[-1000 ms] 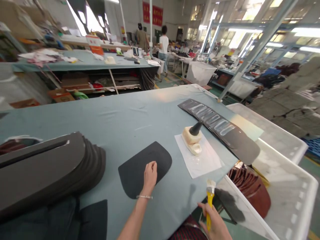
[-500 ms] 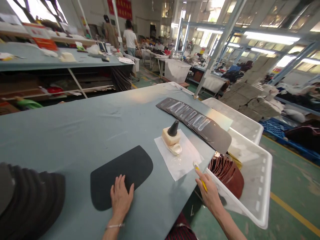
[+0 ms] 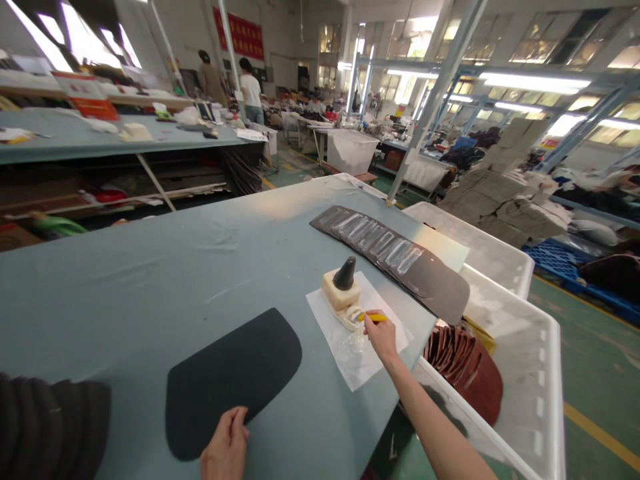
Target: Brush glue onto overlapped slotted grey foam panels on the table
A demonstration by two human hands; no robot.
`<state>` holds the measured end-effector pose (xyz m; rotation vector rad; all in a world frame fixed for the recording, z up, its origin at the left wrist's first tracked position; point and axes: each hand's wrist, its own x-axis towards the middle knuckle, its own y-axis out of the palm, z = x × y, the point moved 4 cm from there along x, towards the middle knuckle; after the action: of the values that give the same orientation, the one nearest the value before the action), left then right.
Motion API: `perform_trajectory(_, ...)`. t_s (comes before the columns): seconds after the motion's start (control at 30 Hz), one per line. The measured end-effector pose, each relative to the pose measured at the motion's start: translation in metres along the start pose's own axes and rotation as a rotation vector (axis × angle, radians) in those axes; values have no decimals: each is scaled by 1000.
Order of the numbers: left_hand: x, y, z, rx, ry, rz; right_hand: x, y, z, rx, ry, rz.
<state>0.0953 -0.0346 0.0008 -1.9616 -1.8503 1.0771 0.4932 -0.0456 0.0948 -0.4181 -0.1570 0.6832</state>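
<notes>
My right hand [image 3: 381, 337] grips the yellow brush [image 3: 374, 317] short, tip at the white dish [image 3: 353, 317], for steady control. My left hand [image 3: 226, 441] lies open, pinning the black panel [image 3: 230, 380].

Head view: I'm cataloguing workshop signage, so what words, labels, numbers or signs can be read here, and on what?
No text here is legible.
Red banners on the far wall: characters too small to read.
Orange sign at the far left bench: too blurred to read.
</notes>
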Motion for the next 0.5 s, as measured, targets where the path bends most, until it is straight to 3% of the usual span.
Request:
perform_trajectory(0.1, -7, -13, 12, -19, -49, -35, -3, -1, -2, -39, -38, 11)
perform_trajectory(0.27, -12, -31, 28, -105, -113, -69, -9, -22, -8, -188, -123, 0)
perform_trajectory(0.4, -20, -35, 23, -234, -60, -156, -18, -24, 10, -351, -464, 86)
perform_trajectory(0.5, -36, -53, 3, -274, 112, -188, -41, -15, 30, -405, -653, 138)
